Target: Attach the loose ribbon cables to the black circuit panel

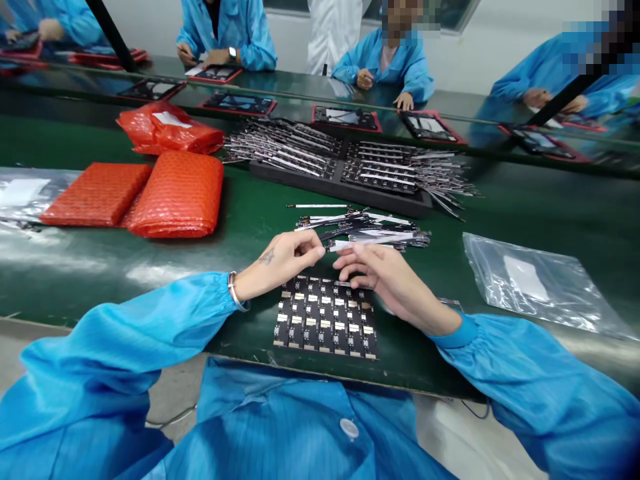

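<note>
My left hand is closed, thumb and forefinger pinched at the dark end of a thin white-and-black flex cable. My right hand pinches the same cable from the other side, its remaining fingers loosely curled. Below both hands, a panel of small black circuit boards lies flat on the green table, rows of pale pads facing up. Another narrow strip lies along the panel's top edge, partly hidden by my right fingers. Just beyond the hands is a loose pile of flex cables.
Behind the pile stands a black tray heaped with cabled boards. Red bubble-wrap packages sit left; a clear plastic bag lies right. Beyond, a raised ledge carries red-edged black device parts, and several co-workers in blue sit opposite.
</note>
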`<state>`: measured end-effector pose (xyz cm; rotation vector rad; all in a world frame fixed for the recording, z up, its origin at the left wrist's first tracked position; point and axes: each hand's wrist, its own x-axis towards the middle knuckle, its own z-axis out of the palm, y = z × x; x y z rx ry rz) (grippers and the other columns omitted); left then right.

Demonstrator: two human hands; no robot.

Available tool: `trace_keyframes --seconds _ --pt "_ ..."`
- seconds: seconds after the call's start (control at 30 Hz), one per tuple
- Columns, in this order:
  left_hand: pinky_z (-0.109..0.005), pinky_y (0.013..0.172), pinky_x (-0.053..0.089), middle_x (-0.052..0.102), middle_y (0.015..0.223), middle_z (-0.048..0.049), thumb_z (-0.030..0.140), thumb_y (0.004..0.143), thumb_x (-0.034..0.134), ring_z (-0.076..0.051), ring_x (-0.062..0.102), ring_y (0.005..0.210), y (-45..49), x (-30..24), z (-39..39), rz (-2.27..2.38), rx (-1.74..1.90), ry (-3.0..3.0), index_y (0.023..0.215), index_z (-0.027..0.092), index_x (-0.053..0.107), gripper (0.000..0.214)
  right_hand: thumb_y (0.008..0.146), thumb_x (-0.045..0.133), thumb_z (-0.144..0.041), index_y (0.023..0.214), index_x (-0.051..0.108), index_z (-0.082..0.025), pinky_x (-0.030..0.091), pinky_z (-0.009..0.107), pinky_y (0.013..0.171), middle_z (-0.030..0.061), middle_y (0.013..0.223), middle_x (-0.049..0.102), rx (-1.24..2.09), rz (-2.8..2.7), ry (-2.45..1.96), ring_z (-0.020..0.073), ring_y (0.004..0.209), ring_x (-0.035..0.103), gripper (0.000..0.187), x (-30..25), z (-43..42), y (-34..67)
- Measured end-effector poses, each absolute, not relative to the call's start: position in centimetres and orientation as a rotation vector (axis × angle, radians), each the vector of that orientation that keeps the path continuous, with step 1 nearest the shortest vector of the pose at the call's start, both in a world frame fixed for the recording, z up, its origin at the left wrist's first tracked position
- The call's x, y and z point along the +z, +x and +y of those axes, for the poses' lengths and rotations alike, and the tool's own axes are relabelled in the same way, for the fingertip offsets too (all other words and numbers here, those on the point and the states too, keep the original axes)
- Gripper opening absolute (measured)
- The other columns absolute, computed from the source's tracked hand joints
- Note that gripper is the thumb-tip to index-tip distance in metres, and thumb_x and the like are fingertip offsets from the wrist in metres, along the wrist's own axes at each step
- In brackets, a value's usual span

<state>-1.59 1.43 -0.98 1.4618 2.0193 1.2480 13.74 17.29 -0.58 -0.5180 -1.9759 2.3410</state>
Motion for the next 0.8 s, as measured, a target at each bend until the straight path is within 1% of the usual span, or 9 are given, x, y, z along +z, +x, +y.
trace_keyframes --seconds 0.07,0.1,0.17,0.23,0.27,0.33,0.5,0.7,0.8 --pt "-0.021 0.059 0.034 0.055 0.070 0.0014 0.037 0.093 0.053 -0.008 0.047 0.064 -1.9 -0.9 1.5 2.017 1.315 1.430 0.082 0.012 0.059 0.028 0.091 0.058 -0.051 0.094 0.066 -0.011 0.047 0.022 0.054 0.0082 0.079 0.067 2.175 -2.307 -0.379 0.0121 0.061 0.062 0.041 0.1 16.9 14.3" --pt "-0.021 0.059 0.033 0.054 0.069 0.0015 0.036 0.092 0.054 -0.008 0.046 0.063 -1.9 -0.8 1.5 2.012 1.334 1.437 0.081 0.012 0.059 0.027 0.093 0.058 -0.046 0.092 0.067 -0.012 0.049 0.024 0.057 0.0074 0.078 0.067 1.916 -2.456 -0.238 0.0126 0.062 0.062 0.035 0.4 16.8 14.6" --pt "-0.021 0.059 0.033 0.053 0.068 0.0018 0.033 0.092 0.054 -0.007 0.045 0.063 -1.6 -0.5 1.4 1.982 1.322 1.506 0.081 0.012 0.059 0.024 0.092 0.061 -0.028 0.098 0.068 -0.016 0.053 0.031 0.077 0.0068 0.091 0.069 1.150 -2.535 0.070 0.0167 0.082 0.066 0.015 0.9 16.6 15.0" --pt "-0.021 0.061 0.033 0.052 0.068 0.0022 0.031 0.092 0.053 -0.007 0.045 0.063 -1.0 -0.2 1.3 1.912 1.280 1.601 0.082 0.012 0.059 0.023 0.088 0.064 -0.015 0.111 0.065 -0.019 0.049 0.040 0.095 0.0078 0.111 0.067 0.526 -2.439 0.282 0.0234 0.107 0.062 0.023 1.0 16.7 15.2" --pt "-0.020 0.061 0.033 0.053 0.069 0.0023 0.030 0.093 0.053 -0.007 0.045 0.064 -0.7 0.0 1.2 1.867 1.263 1.639 0.083 0.012 0.060 0.022 0.086 0.064 -0.012 0.116 0.061 -0.018 0.047 0.042 0.098 0.0094 0.116 0.065 0.358 -2.408 0.351 0.0251 0.113 0.059 0.030 0.8 16.9 15.1" --pt "-0.020 0.061 0.033 0.055 0.070 0.0021 0.029 0.093 0.052 -0.007 0.046 0.064 -0.2 0.2 1.1 1.789 1.252 1.677 0.084 0.011 0.060 0.022 0.086 0.063 -0.008 0.119 0.055 -0.016 0.050 0.038 0.093 0.0110 0.112 0.065 0.278 -2.416 0.429 0.0228 0.109 0.061 0.034 0.2 17.3 14.9" --pt "-0.021 0.059 0.031 0.052 0.067 0.0020 0.028 0.092 0.052 -0.007 0.043 0.062 0.0 0.2 1.0 1.728 1.248 1.629 0.081 0.011 0.060 0.022 0.087 0.056 -0.001 0.108 0.054 -0.019 0.052 0.026 0.073 0.0052 0.094 0.063 0.294 -2.435 0.482 0.0139 0.086 0.061 0.027 -1.1 17.7 14.7" --pt "-0.021 0.058 0.029 0.050 0.064 0.0029 0.028 0.092 0.052 -0.006 0.041 0.060 -0.2 0.1 1.0 1.704 1.174 1.626 0.077 0.011 0.057 0.023 0.086 0.057 0.001 0.108 0.055 -0.019 0.048 0.024 0.068 0.0051 0.094 0.064 0.183 -2.469 0.529 0.0124 0.081 0.060 0.030 -0.9 17.4 14.9" --pt "-0.022 0.062 0.031 0.055 0.069 0.0020 0.028 0.094 0.051 -0.007 0.044 0.062 -0.8 -0.3 0.7 1.745 1.104 1.738 0.082 0.012 0.059 0.021 0.088 0.057 -0.002 0.106 0.057 -0.019 0.048 0.023 0.069 0.0049 0.094 0.064 0.250 -2.509 0.496 0.0119 0.082 0.060 0.025 -1.2 17.4 14.8"
